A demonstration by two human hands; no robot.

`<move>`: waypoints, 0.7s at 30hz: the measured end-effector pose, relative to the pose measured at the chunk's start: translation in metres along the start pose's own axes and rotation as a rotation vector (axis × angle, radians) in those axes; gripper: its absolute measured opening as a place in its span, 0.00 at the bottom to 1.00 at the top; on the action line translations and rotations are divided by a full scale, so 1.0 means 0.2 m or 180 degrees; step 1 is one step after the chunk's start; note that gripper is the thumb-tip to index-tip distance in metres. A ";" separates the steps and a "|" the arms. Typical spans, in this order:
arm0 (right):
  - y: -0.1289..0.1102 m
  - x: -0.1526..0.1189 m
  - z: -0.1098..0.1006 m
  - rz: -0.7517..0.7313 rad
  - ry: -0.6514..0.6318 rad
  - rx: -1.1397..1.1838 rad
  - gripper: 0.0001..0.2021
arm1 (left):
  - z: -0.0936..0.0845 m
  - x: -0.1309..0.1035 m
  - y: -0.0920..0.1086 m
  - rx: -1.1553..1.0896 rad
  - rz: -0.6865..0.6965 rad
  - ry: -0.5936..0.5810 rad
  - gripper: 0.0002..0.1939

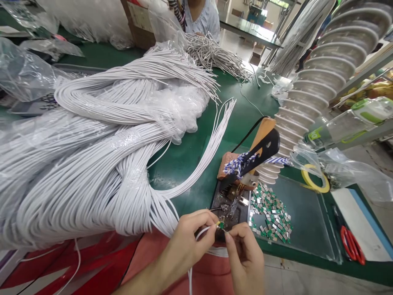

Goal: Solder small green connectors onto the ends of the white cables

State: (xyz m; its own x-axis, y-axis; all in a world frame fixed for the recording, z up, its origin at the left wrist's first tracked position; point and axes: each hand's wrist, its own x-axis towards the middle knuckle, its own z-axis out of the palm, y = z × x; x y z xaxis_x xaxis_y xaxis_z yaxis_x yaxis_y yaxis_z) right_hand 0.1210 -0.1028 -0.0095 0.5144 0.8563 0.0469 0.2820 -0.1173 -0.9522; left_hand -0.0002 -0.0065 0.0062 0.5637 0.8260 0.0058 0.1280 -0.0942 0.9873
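My left hand point(196, 233) is closed in a pinch on a white cable point(202, 232), whose end has thin coloured wires. Right at that end sits a small green circuit board point(221, 225), just beyond my fingertips. My right hand point(245, 250) is closed too, thumb and forefinger pinched beside the board; a fine pale strand shows at their tips, too small to name surely. Both hands are in front of a dark tray point(231, 211) bearing a metal fixture. Behind it, a black-and-orange clamp-like piece point(260, 145) wrapped with blue-and-white cord stands on a brick-coloured block point(227, 162).
Large bundles of white cables point(101, 180) cover the left. Many small green-and-silver boards point(272, 215) lie on a flat tray point(316, 221) at right. Nearby are yellow tape point(316, 180), red-handled scissors point(351, 246) and a ribbed duct point(316, 86). A person point(202, 20) sits across the table.
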 end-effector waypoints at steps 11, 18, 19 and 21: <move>0.03 0.06 0.00 -0.0465 0.0010 0.0062 0.05 | 0.03 0.05 0.04 -0.0010 0.0101 0.0091 0.11; 0.01 0.07 -0.01 -0.0562 0.0010 0.0108 0.06 | 0.03 0.04 0.04 -0.0101 0.0255 0.0155 0.10; 0.01 0.06 -0.01 -0.0571 0.0003 0.0118 0.06 | 0.03 0.04 0.04 -0.0107 0.0261 0.0166 0.11; 0.01 0.06 0.00 -0.0546 0.0040 0.0166 0.06 | 0.03 0.04 0.04 -0.0120 0.0245 0.0162 0.11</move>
State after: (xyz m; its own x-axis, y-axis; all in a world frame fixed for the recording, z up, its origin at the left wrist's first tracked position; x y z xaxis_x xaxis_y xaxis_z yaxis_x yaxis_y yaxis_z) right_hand 0.1278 -0.0936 -0.0100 0.4725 0.8551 0.2133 0.3243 0.0564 -0.9443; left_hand 0.0111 -0.0035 0.0133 0.5284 0.8444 0.0889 0.0545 -0.1382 0.9889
